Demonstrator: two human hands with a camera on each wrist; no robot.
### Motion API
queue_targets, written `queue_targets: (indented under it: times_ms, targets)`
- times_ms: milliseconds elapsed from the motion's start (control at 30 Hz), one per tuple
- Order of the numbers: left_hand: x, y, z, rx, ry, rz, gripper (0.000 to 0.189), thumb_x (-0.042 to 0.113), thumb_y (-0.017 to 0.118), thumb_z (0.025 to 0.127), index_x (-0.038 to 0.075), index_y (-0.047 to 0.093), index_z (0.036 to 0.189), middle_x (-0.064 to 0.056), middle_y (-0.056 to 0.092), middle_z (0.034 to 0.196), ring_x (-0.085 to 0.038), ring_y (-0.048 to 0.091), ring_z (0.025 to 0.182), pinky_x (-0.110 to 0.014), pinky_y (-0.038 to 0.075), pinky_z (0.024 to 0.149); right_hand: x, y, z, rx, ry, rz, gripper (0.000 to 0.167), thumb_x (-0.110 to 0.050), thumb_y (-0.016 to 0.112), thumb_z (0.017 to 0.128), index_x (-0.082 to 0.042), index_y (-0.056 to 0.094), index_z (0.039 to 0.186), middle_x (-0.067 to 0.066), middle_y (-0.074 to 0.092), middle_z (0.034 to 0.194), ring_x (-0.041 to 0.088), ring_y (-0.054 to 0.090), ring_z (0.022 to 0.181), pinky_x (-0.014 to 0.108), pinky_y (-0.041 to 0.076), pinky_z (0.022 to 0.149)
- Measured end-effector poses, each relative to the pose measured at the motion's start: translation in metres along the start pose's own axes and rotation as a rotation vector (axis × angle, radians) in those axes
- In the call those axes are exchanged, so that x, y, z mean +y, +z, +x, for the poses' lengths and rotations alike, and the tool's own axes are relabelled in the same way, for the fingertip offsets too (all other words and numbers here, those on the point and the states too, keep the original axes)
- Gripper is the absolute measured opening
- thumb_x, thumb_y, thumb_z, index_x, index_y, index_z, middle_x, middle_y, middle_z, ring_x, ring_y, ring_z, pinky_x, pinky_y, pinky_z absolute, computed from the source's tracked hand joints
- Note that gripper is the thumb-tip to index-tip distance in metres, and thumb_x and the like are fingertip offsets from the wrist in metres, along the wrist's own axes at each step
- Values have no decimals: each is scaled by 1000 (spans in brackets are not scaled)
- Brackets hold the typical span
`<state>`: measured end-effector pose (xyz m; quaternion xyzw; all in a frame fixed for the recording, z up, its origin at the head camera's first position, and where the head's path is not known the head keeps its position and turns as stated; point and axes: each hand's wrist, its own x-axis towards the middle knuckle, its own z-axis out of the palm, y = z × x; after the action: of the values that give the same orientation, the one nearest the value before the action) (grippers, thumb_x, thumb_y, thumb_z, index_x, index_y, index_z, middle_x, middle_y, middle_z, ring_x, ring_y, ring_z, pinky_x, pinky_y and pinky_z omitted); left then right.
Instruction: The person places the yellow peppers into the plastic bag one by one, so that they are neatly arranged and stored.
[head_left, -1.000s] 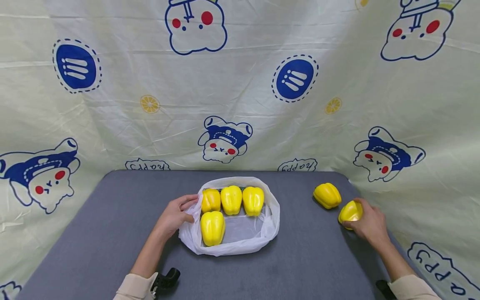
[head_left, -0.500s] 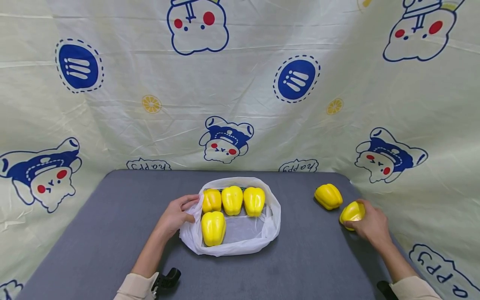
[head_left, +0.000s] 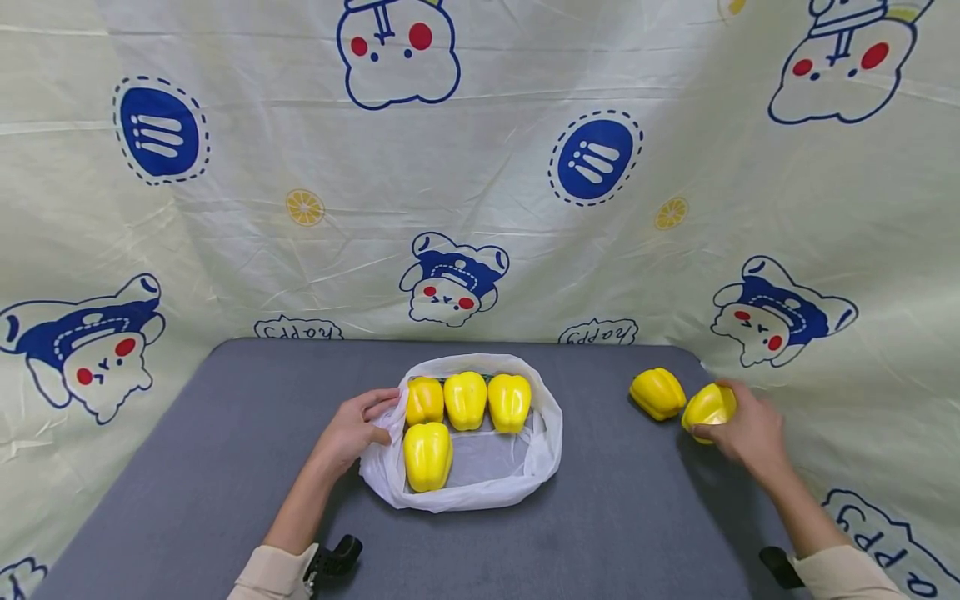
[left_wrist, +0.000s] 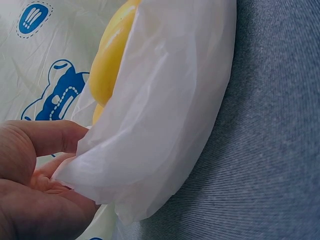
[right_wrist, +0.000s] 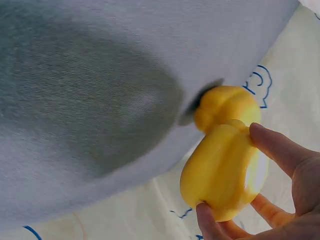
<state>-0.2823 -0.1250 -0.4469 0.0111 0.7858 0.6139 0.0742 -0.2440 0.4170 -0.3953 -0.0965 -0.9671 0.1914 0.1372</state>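
Observation:
A white plastic bag (head_left: 540,479) stands wide-mouthed on the grey table (head_left: 600,525), with several yellow bell peppers (head_left: 427,457) inside. At its left side, my left hand (head_left: 351,432) holds the rim. The left wrist view shows the bag's edge (left_wrist: 75,172) between thumb and fingers. Over at the right, my right hand (head_left: 752,429) grips another yellow bell pepper (right_wrist: 220,172) between thumb and fingertips; its shadow lies on the cloth below, apart from it. Just beyond sits one more yellow bell pepper (head_left: 657,394) on the table, partly covered by the held one in the right wrist view.
A pale printed curtain (head_left: 480,183) hangs behind the table and down both sides. The table's right edge runs close to my right hand. Grey tabletop lies between the bag and the two right-hand peppers.
My right hand has raised its bell pepper off the table and moved it slightly away from me. The left hand and the bag keep their place.

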Motion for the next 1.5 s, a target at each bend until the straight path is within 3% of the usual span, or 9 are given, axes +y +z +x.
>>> queue_targets:
  times_ms: [233, 633, 1033, 1500]
  targets:
    - [0, 0, 0, 4, -1, -4, 71, -17, 62, 76, 7, 56, 142, -14, 62, 143, -33, 44, 144, -46, 49, 105, -19, -7, 3, -3, -50, 3, 84, -26, 84, 75, 5, 44, 142, 39, 47, 130, 55, 40, 110, 69, 33, 91]
    - [1, 0, 0, 5, 6, -17, 71, -18, 62, 76, 6, 56, 142, -16, 61, 143, -34, 45, 144, -47, 49, 104, -64, -12, 3, -9, -169, 34, 80, -24, 86, 74, 3, 48, 139, 36, 51, 127, 52, 45, 107, 68, 43, 87]
    - [2, 0, -2, -1, 14, -14, 70, -16, 62, 76, 5, 57, 142, -15, 62, 142, -34, 45, 144, -46, 50, 104, -111, 1, 3, -54, -251, 50, 81, -27, 86, 75, -3, 47, 142, 31, 58, 121, 45, 50, 104, 57, 49, 79]
    - [2, 0, 0, 3, 8, -8, 71, -18, 62, 76, 6, 56, 142, -14, 62, 142, -32, 47, 143, -46, 49, 105, -160, 21, -6, -98, -320, 94, 81, -24, 87, 73, -9, 49, 143, 26, 60, 127, 43, 55, 108, 56, 52, 83]
